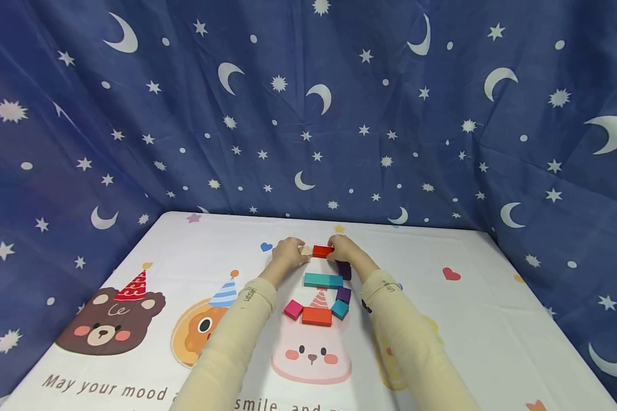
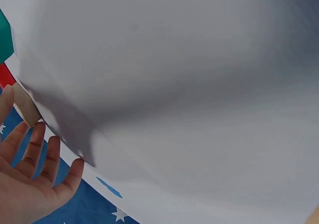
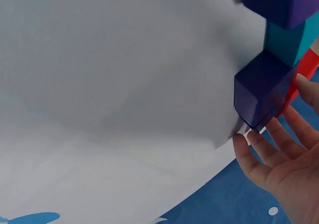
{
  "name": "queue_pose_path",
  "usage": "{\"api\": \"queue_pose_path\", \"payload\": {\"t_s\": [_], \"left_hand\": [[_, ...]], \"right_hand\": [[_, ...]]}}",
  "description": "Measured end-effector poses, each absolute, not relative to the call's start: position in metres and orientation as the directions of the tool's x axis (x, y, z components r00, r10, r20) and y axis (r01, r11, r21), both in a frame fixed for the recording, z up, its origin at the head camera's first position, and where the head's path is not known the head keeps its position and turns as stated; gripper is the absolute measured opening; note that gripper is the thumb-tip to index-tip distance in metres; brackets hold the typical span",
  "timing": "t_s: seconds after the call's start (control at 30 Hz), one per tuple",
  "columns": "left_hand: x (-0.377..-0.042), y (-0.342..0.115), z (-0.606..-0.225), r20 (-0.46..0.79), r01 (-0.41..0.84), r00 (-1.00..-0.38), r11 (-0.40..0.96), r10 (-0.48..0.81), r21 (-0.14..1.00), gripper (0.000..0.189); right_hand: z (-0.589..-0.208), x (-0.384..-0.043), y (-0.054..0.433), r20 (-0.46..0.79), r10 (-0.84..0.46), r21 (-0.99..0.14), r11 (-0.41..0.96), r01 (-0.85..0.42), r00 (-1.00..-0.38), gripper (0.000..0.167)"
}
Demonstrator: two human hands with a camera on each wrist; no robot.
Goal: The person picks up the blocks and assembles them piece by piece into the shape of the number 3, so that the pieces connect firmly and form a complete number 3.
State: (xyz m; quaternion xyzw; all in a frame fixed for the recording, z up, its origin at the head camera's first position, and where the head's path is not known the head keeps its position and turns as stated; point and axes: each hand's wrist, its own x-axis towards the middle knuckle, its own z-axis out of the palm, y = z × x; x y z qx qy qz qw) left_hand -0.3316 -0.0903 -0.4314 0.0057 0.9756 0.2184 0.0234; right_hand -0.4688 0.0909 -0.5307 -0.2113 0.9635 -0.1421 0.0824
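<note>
My left hand (image 1: 288, 253) pinches a small beige wooden block (image 2: 27, 104) between thumb and fingers near the far side of the table. Just right of it, my right hand (image 1: 343, 250) grips the end of a red block (image 1: 321, 251), thumb on the near side. In the right wrist view the other fingers of that hand spread beside a dark purple block (image 3: 259, 89). Nearer to me lies a long teal block (image 1: 316, 280), with a purple block (image 1: 343, 295), a blue-teal block (image 1: 340, 309), an orange-red block (image 1: 316, 317) and a pink block (image 1: 293, 309) in a curve below.
A white tablecloth (image 1: 473, 331) printed with cartoon animals and lettering covers the table. Behind it and at both sides hangs a dark blue curtain (image 1: 267, 200) with moons and stars. The table's far edge runs just beyond both hands.
</note>
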Motion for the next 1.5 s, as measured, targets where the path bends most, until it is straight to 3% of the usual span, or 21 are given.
{"api": "queue_pose_path", "payload": {"t_s": [0.17, 0.3, 0.63, 0.97, 1.23, 1.5], "left_hand": [[-0.332, -0.094, -0.43, -0.037, 0.022, -0.998, 0.881, 0.044, 0.473, 0.052], [-0.332, -0.099, -0.428, -0.044, 0.04, -0.996, 0.853, 0.073, 0.52, 0.052], [-0.324, -0.113, -0.418, -0.047, 0.049, -0.995, 0.848, 0.087, 0.527, 0.043], [-0.32, -0.125, -0.414, 0.037, 0.086, -0.996, 0.868, 0.078, 0.489, 0.037], [-0.314, -0.131, -0.416, 0.08, 0.125, -0.992, 0.855, 0.098, 0.504, 0.031], [-0.308, -0.134, -0.411, 0.11, 0.183, -0.983, 0.821, 0.146, 0.54, 0.03]], "right_hand": [[-0.445, -0.393, 0.081, -0.238, -0.351, -0.383, 0.891, -0.245, -0.906, 0.066], [-0.425, -0.366, 0.082, -0.204, -0.366, -0.397, 0.879, -0.265, -0.908, 0.063], [-0.422, -0.36, 0.096, -0.134, -0.413, -0.418, 0.848, -0.326, -0.901, 0.051], [-0.415, -0.351, 0.099, -0.037, -0.423, -0.384, 0.842, -0.378, -0.905, 0.033], [-0.408, -0.34, 0.11, -0.011, -0.388, -0.406, 0.844, -0.35, -0.922, 0.031], [-0.395, -0.328, 0.127, 0.082, -0.431, -0.418, 0.804, -0.423, -0.899, 0.028]]}}
